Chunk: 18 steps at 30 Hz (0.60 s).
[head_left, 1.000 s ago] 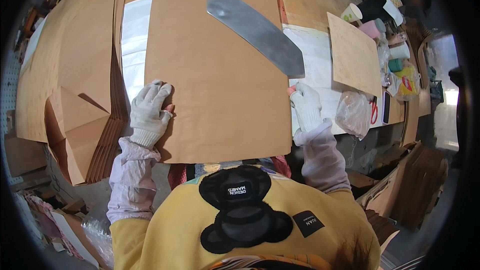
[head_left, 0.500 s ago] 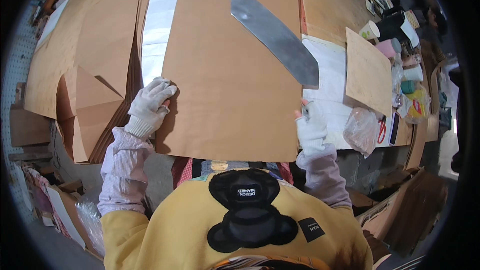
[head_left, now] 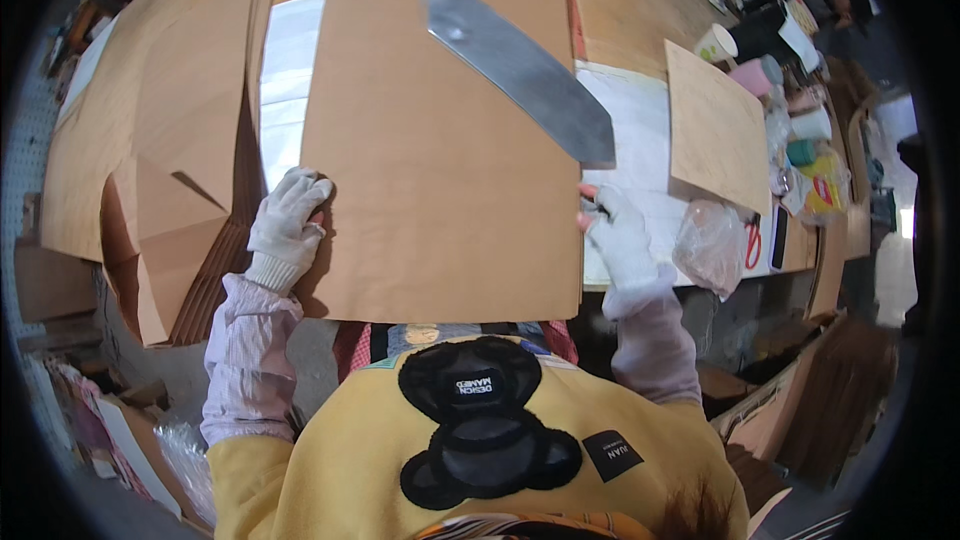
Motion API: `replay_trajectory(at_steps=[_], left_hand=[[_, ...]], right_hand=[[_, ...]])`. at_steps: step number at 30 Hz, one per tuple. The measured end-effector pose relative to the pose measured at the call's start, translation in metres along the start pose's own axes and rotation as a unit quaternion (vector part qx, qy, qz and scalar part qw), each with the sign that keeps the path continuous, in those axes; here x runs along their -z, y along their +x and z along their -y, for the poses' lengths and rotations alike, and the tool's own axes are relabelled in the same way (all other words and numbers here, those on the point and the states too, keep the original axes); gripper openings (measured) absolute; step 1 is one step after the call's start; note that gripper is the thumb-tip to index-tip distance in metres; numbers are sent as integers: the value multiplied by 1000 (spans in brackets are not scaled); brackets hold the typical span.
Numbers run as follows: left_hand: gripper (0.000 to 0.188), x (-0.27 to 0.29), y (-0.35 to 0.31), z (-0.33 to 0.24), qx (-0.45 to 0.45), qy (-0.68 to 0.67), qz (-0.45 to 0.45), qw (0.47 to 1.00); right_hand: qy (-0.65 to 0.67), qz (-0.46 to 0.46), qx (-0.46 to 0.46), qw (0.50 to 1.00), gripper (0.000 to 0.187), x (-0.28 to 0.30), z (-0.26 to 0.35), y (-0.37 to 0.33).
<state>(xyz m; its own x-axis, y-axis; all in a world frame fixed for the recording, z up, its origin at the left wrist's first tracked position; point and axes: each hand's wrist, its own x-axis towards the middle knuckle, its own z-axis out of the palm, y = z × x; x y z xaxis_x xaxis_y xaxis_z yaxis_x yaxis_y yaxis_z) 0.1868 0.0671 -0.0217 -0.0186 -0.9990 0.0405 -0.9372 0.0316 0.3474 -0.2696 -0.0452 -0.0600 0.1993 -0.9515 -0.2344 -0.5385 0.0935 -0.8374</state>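
Note:
A large brown paper sheet point(head_left: 440, 190) lies lengthwise before me, its near edge at the table's front. At its left edge, my left hand point(head_left: 285, 225), in a white glove with bare fingertips, is closed, its fingers curled over the paper. My right hand point(head_left: 622, 240), gloved alike, is by the right edge, its bare thumb and a fingertip apart and touching the paper's side. Across the sheet's upper right lies a grey, flat metal-looking template point(head_left: 525, 80) with angled ends, slanting down to the right past the edge. How many layers the paper has is hidden.
Folded brown paper pieces point(head_left: 190, 130) are stacked on the left. To the right are a thin wooden board point(head_left: 715, 130), a clear plastic bag point(head_left: 708, 245), red-handled scissors point(head_left: 752, 245) and a dark phone point(head_left: 779, 238). Cups point(head_left: 716, 43) and jars stand farther right.
The whole scene has shifted slightly left in the view. Both hands stay at the paper's sides; the right hand's fingertips now reach the edge more closely. The template stays on the sheet.

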Motion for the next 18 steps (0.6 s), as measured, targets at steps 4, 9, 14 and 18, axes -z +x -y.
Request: replay_trajectory(at_steps=[4,9,14,18], left_hand=[[54,8,-2,5,-32,10,12,999],[51,4,-3,6,0,12,12,1000],[55,-5,-4,5,10,4,-10,1000],[56,-6,-4,11,7,21,-3,1000]], right_hand=[[-266,-148,262,916,36,-17,-4,-8],[-70,-77,-33,994,20,-15,-18,6],[-51,-23,-109,992,24,-4,-20,17],[82,-110,-2,991,24,-12,-14,11]])
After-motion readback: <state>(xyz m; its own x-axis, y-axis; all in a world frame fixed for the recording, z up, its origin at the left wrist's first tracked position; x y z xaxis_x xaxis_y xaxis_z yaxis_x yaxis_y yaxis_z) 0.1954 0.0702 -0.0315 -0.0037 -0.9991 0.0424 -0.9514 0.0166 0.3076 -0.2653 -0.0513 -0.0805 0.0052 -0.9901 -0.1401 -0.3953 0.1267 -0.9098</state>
